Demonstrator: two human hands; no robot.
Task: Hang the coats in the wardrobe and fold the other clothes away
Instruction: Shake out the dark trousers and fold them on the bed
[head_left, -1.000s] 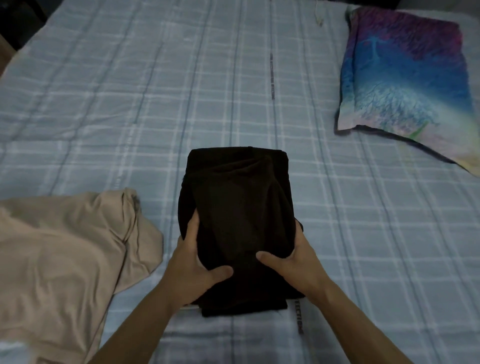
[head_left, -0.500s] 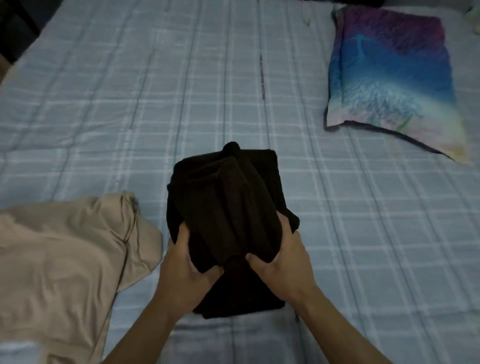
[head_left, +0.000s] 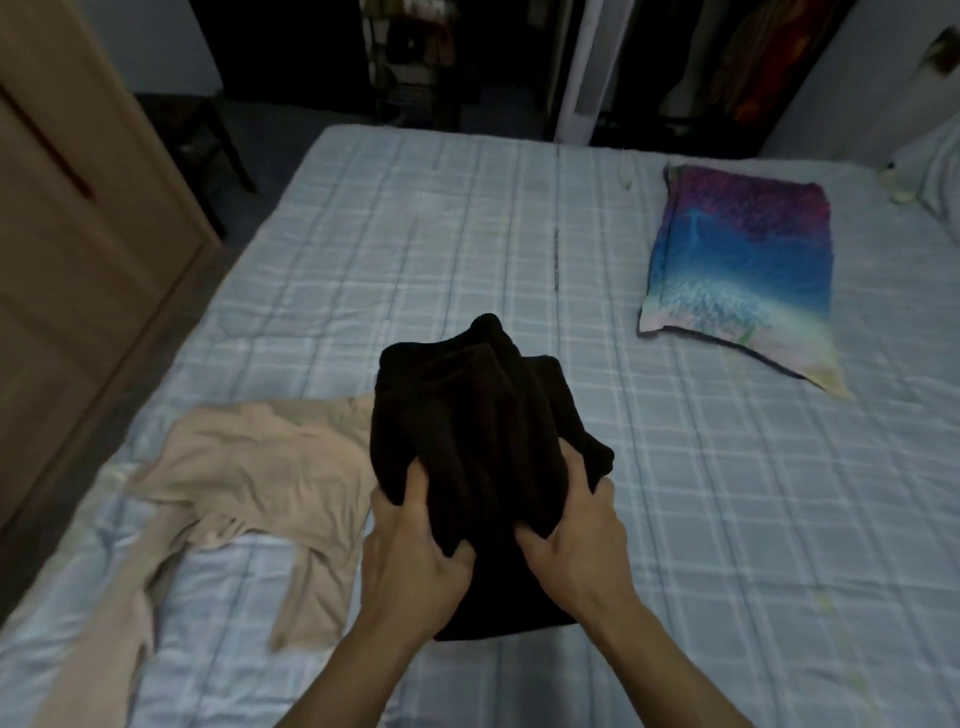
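1. Bedroom in dim light, seen from above the person's own arms. A bed (head_left: 467, 249) with a pale blue checked sheet fills most of the view.
2. A folded black garment (head_left: 478, 441) is at the centre, close to the person and held between both hands. Its far end bunches up into a small peak. Whether its near edge touches the sheet cannot be told.
3. The left hand (head_left: 410, 561) grips the garment's left side, with its thumb and curled fingers pressed into the cloth.
4. The right hand (head_left: 576, 545) grips the right side in the same way, pinching a thick fold.
5. A beige garment (head_left: 249, 467) lies unfolded and crumpled on the bed, just left of the black one. One edge runs behind the black one.
6. A pillow (head_left: 737, 270) printed in purple, blue and pale pink lies flat at the far right, well apart from the clothes.
7. A wooden cabinet (head_left: 78, 234) stands along the bed's left side.
8. Beyond the far end of the bed is a dark opening (head_left: 415, 52). Its contents are too dim to make out.
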